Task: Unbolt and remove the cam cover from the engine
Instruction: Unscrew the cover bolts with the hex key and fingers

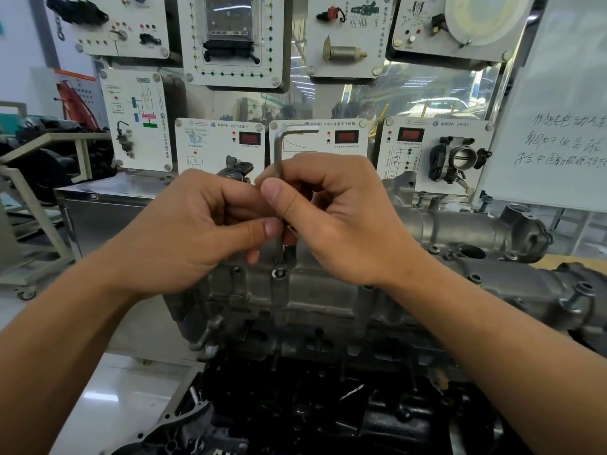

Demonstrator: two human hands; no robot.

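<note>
Workshop wall of sensor training panels (230, 37) behind; grey cam cover (460, 231) sits on the engine (328, 405), centre frame. Hands close together: left hand (197, 224) and right hand (335, 218) each pinch the upright shaft of an L-shaped hex key (278, 149), tip seated in a bolt (279, 272) at the cover's near edge. Best practice: hold shaft plumb, fully seated, spin by fingertips, no side load.

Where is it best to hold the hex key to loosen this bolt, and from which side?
Probably the short horizontal arm at the top of the hex key, coming from the right: the long shaft stands upright in the bolt, so that arm gives leverage.
</note>
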